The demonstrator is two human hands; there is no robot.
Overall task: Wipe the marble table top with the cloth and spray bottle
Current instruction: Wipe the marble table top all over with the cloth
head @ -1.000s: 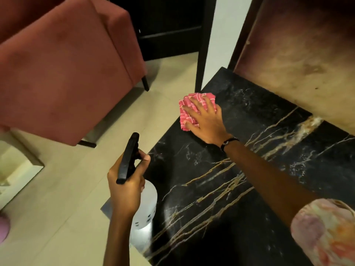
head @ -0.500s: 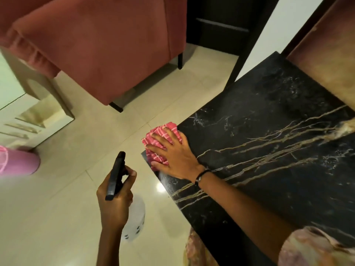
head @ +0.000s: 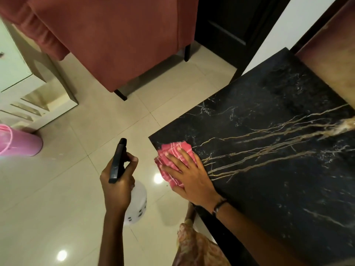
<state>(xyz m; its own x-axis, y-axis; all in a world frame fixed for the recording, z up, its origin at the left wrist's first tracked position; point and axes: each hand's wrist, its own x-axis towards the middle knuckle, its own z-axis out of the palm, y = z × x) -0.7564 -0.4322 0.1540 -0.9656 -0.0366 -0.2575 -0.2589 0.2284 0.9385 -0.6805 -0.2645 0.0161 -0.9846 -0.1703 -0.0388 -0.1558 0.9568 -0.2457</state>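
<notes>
Hiding much of the folded red cloth with white stripes [head: 173,160], the right hand [head: 189,176] presses it with spread, flat fingers onto the near left corner of the black marble table top with gold veins [head: 272,150]. Left of the table, the left hand [head: 117,186] grips the white spray bottle with a black trigger head [head: 137,204], its body mostly covered.

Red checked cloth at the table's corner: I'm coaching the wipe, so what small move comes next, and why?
Probably sweep the red checked cloth inward along the black gold-veined marble top: the flat right hand presses it at the near corner, so most marble lies beyond.
</notes>
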